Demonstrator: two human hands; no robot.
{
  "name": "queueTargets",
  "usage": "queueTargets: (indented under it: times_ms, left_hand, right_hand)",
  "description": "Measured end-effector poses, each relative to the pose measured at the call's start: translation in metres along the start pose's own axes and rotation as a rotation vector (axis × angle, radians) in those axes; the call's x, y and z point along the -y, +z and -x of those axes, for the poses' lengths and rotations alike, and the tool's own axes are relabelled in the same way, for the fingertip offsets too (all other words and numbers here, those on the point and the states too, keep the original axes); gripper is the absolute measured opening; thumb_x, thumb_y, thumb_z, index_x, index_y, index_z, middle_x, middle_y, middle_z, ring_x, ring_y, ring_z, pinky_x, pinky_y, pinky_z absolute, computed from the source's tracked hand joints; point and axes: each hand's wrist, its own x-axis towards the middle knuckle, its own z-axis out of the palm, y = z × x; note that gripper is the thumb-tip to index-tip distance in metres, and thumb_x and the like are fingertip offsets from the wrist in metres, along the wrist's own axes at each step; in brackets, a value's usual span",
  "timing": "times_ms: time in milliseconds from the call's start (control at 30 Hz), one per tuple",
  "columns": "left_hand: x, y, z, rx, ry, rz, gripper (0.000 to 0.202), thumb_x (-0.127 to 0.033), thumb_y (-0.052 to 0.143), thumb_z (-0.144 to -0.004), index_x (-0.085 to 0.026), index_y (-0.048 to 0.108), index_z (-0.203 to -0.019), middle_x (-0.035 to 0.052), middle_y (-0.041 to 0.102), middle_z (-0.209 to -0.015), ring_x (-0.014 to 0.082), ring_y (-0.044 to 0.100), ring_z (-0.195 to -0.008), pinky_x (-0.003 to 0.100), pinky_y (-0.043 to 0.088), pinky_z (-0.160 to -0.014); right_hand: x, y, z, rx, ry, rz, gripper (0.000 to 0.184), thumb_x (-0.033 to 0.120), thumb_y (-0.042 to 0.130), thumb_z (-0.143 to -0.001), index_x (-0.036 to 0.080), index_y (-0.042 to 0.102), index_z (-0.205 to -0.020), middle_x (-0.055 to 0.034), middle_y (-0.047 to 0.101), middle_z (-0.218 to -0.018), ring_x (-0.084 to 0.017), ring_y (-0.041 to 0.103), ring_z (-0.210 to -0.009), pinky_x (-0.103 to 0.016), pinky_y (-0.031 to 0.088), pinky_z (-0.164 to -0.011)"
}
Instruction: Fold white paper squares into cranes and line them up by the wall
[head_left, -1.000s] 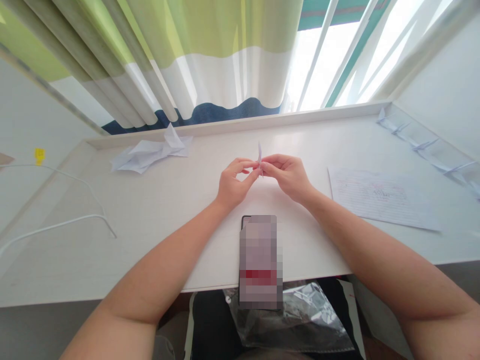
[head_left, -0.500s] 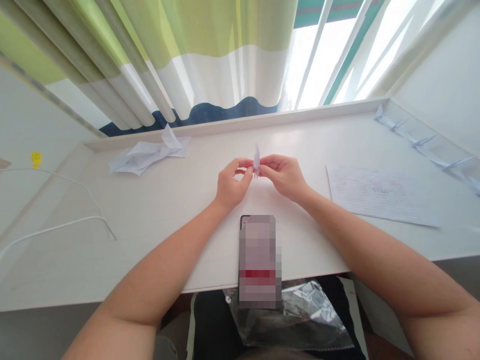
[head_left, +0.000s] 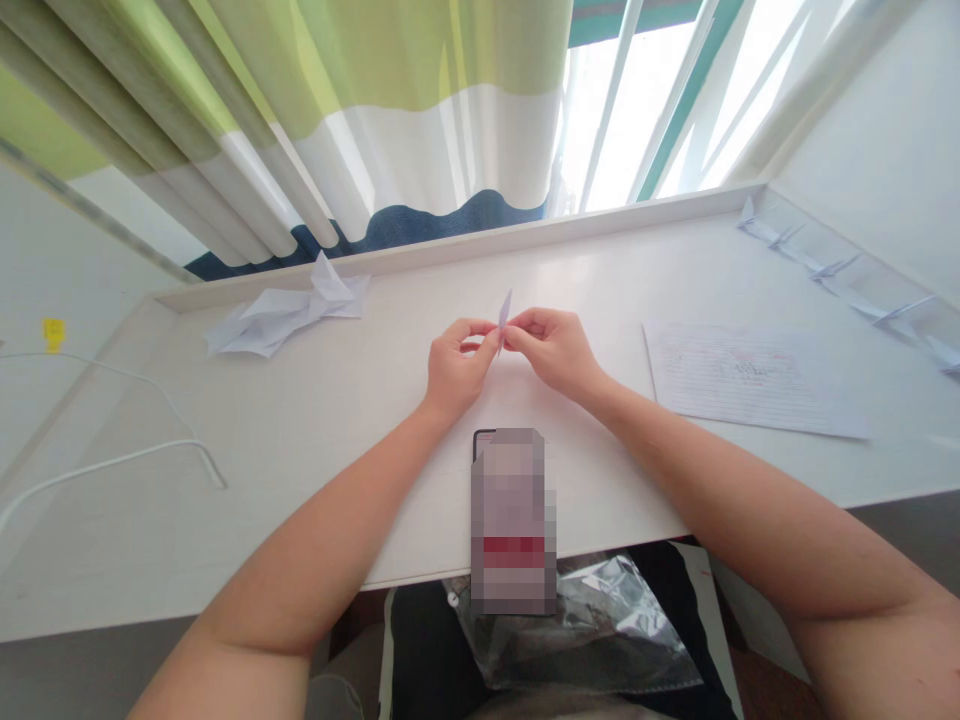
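A small folded piece of white paper point(head_left: 505, 306) stands on edge between my two hands, above the middle of the white desk point(head_left: 420, 500). My left hand point(head_left: 461, 365) pinches it from the left between thumb and fingers. From the right, my right hand point(head_left: 551, 345) pinches the same paper, its fingertips meeting those of the left. The lower part of the fold is mostly hidden by the fingers. Below the hands lies a phone point(head_left: 511, 520), its screen blurred out, at the desk's front edge.
White folded papers point(head_left: 274, 318) are piled at the back left. Several folded paper pieces point(head_left: 832, 268) line the right edge. A stack of lined sheets point(head_left: 750, 385) lies right of my hands. A white cable point(head_left: 150, 450) is at left; clear plastic point(head_left: 600, 640) covers my lap.
The folded paper has turned and now shows more edge-on, leaning slightly right at the top. My hands still pinch it. The whole view has shifted a little.
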Motion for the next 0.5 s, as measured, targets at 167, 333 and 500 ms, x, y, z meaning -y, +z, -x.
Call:
queueTargets:
  times_ms: [167, 333, 500]
  left_hand:
    - [0.0016, 0.0011, 0.0003, -0.020, -0.056, 0.049, 0.020, -0.041, 0.086, -0.089, -0.022, 0.082, -0.091, 0.0050, 0.084, -0.096, 0.0205, 0.078, -0.095, 0.031, 0.060, -0.082]
    - [0.0030, 0.0014, 0.0015, 0.006, -0.088, 0.122, 0.023, -0.042, 0.088, -0.088, -0.021, 0.080, -0.090, 0.0035, 0.082, -0.088, 0.0172, 0.075, -0.082, 0.031, 0.059, -0.079]
    - [0.0045, 0.0022, 0.0016, 0.022, -0.101, 0.139, 0.021, -0.037, 0.090, -0.085, -0.021, 0.080, -0.095, 0.0030, 0.082, -0.089, 0.0167, 0.075, -0.080, 0.031, 0.061, -0.077]
  right_hand:
    - [-0.0023, -0.0018, -0.0014, 0.016, -0.024, 0.022, 0.035, 0.054, 0.087, -0.088, 0.022, 0.076, -0.081, -0.0070, 0.083, -0.085, -0.024, 0.078, -0.085, -0.042, 0.064, -0.085]
    - [-0.0005, -0.0041, -0.0026, 0.012, -0.053, 0.086, 0.025, 0.046, 0.083, -0.089, 0.022, 0.076, -0.083, -0.0059, 0.083, -0.088, -0.025, 0.078, -0.088, -0.041, 0.063, -0.083]
    - [0.0046, -0.0057, -0.0019, 0.027, -0.034, 0.159, 0.011, 0.031, 0.079, -0.088, 0.022, 0.076, -0.082, -0.0050, 0.082, -0.085, -0.023, 0.076, -0.082, -0.041, 0.061, -0.081]
